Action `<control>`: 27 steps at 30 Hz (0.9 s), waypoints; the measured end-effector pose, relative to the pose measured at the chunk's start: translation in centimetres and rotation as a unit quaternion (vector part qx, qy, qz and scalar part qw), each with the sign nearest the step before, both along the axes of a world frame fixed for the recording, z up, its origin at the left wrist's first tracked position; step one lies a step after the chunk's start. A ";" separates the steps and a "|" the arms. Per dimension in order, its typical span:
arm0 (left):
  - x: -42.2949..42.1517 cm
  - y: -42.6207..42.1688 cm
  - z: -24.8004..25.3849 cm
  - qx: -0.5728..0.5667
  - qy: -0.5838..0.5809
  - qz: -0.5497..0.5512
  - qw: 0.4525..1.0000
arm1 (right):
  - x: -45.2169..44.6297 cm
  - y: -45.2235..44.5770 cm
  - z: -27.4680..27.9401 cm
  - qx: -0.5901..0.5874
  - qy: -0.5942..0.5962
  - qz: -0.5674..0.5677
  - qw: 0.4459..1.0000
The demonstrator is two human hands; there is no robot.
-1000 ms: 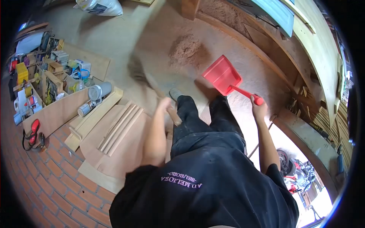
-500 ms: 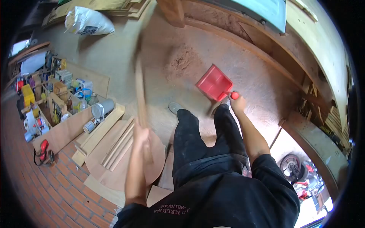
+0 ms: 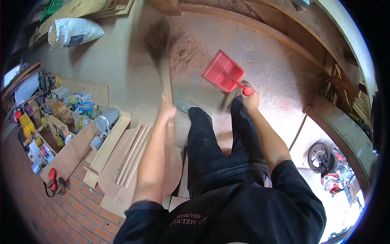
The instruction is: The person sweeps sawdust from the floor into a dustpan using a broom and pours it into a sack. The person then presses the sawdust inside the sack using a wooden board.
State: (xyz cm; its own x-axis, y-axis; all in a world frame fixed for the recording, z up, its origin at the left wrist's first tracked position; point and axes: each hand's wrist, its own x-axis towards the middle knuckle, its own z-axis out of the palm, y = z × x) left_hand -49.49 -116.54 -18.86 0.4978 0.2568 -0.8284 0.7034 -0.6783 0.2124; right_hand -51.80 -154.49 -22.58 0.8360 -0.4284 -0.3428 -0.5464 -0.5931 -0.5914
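My left hand (image 3: 166, 110) is closed around the wooden handle of a broom (image 3: 166, 77). The broom's dark bristle head (image 3: 157, 42) is smeared by motion, beside a pile of brownish sawdust (image 3: 186, 51) on the concrete floor. In my right hand (image 3: 252, 100) is the handle of a red dustpan (image 3: 222, 70), its fingers wrapped below the round red tip. The pan lies low, just in front of my right foot, its open edge turned towards the upper left, near the sawdust.
A white sack (image 3: 75, 32) lies at the upper left. Boxes of tools and cans (image 3: 65, 110) stand at left, near wooden boards and strips (image 3: 132, 154). A wooden beam (image 3: 260, 28) borders the floor ahead. A motorcycle wheel (image 3: 319, 156) shows at lower right.
My left hand has moved right and forward with the broom, whose head now shows beside the sawdust. The dustpan, still in my right hand, has tilted and shows more of its inside.
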 end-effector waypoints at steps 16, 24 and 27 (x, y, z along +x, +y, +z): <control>-14.0 -5.8 15.6 -0.128 0.178 -0.027 0.975 | 6.6 3.7 -2.8 0.017 -0.022 0.051 0.998; -17.7 -4.3 18.9 -0.165 0.143 -0.105 0.970 | 7.6 3.4 -2.6 0.014 -0.003 0.047 0.999; -19.1 -4.0 19.4 -0.213 0.033 -0.106 0.971 | 5.8 2.6 -2.2 0.016 -0.005 0.045 0.999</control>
